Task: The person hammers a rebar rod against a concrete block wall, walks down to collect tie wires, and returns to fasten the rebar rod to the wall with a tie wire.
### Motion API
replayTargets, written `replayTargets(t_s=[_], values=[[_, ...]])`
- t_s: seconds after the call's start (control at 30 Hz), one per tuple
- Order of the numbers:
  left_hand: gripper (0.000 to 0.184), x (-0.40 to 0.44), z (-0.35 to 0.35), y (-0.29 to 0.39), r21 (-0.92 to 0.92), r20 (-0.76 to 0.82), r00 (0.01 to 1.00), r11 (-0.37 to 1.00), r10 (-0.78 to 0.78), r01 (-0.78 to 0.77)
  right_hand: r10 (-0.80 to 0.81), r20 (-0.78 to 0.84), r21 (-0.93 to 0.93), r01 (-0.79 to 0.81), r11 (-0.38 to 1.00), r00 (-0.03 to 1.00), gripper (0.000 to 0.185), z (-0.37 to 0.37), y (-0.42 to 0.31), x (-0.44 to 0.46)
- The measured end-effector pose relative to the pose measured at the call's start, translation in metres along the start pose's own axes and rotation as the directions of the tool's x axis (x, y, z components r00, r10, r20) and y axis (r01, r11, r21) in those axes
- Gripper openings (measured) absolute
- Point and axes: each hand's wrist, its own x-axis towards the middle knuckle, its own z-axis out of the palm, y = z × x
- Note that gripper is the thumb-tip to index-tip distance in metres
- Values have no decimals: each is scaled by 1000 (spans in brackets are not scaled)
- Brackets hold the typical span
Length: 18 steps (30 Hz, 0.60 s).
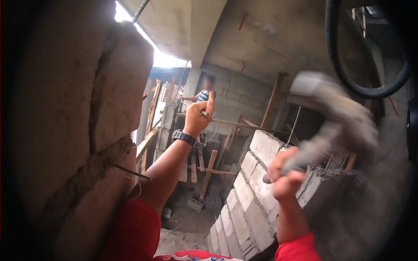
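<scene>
Close to block wall [72, 100] at left, grips rod [205, 114] in left hand [197, 118] and high, blurred hammer [342, 113] in right hand [285, 174], fingers [277, 165] curled round both. Judging by rough top of lower wall [250, 185], looks partly built, upper courses missing.

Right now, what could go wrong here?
1. The hammer in the right hand is motion-blurred; a stray swing could catch the bare left hand, which grips a metal rod.
2. A rebar stub juts from the left block wall, near the left forearm in this view; it might scrape it.
3. Someone in a striped top is beyond the left hand; flying chips might reach them.
</scene>
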Motion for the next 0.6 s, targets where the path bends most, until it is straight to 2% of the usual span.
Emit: replayTargets(t_s=[0.03, 0.07, 0.1, 0.13, 0.17, 0.2, 0.23, 0.3, 0.33, 0.37, 0.4, 0.43, 0.47, 0.5, 0.57, 0.6], values=[[48, -3, -1, 1, -7, 1, 1000, 1000, -20, 20, -149, -36, 187, 153, 970, 988, 76, 1, 0, -1], [48, -3, -1, 0, 13, 1, 1000, 1000, -20, 20, -302, -39, 389, 293, 873, 952, 68, 2, 5, 4], [48, -5, -1, -1, 16, -2, 1000, 1000, -27, 27, -297, -35, 391, 286, 875, 954, 68, 3, 17, 6], [48, -4, 0, -2, -17, -1, 999, 998, -53, 53, -180, 89, -10, 182, 983, 980, 65, 4, 34, 9], [48, -4, 2, -2, -51, 2, 997, 996, -77, 77, -25, 151, -419, 86, 904, 988, 63, 4, 48, 10], [47, -4, -1, 5, -69, 57, 991, 989, -124, 128, 146, 140, -757, 11, 653, 979, 62, 4, 53, 12], [47, -15, -2, 3, -66, 76, 989, 989, -130, 135, 240, 143, -774, -42, 632, 960, 58, 3, 51, 9], [46, -7, 3, -2, -24, 25, 1000, 1000, -7, 8, 195, 131, -734, -37, 679, 972, 59, -2, 33, 11], [46, -9, 5, 0, 35, -40, 993, 993, 115, -113, 217, 87, -595, -124, 794, 972, 61, -3, 31, 8], [46, -18, 3, 2, 30, -27, 994, 994, 101, -101, 250, 44, -435, -207, 877, 967, 63, -6, 29, 3], [46, -12, 3, 5, 27, 29, 999, 1000, 15, -15, 204, -8, -381, -191, 905, 979, 76, -8, 23, 3], [46, -9, 3, 5, 29, 93, 993, 997, -74, 72, 180, -54, -227, -188, 956, 982, 78, -11, 8, 0], [46, -8, 3, 4, 10, 70, 995, 998, -65, 64, 90, -159, -54, -100, 993, 983, 82, -7, -2, -1], [46, -9, 3, 3, 10, 73, 995, 998, -70, 69, 2, -105, 105, 9, 994, 994, 85, -11, -10, -1], [45, -6, 1, 2, 23, 76, 995, 997, -71, 69, -274, -109, 208, 292, 933, 955, 85, -3, -16, 3], [45, -3, 1, 1, 22, 71, 995, 997, -69, 68, -354, -100, 192, 368, 910, 930, 80, -1, 4, 1]])
